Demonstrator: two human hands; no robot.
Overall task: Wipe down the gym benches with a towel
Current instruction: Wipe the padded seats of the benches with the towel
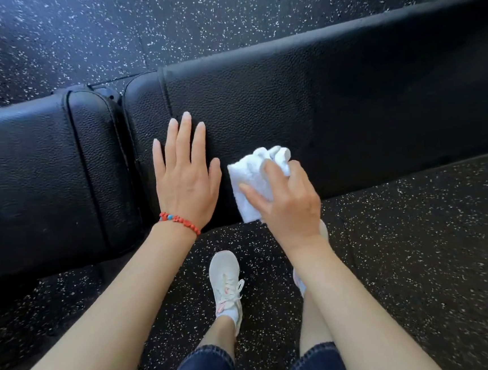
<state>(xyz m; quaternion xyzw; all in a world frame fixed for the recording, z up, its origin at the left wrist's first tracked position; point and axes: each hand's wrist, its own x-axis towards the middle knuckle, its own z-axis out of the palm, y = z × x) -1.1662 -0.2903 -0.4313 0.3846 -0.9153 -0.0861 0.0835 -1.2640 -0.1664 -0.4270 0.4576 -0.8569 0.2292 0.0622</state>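
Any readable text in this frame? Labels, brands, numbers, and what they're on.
None readable.
Black bench pads: plain textured vinyl, no logo or label showing.
White towel in the right hand: no tag or print showing.
White sneaker: no brand mark showing.
Red bead bracelet: no lettering.
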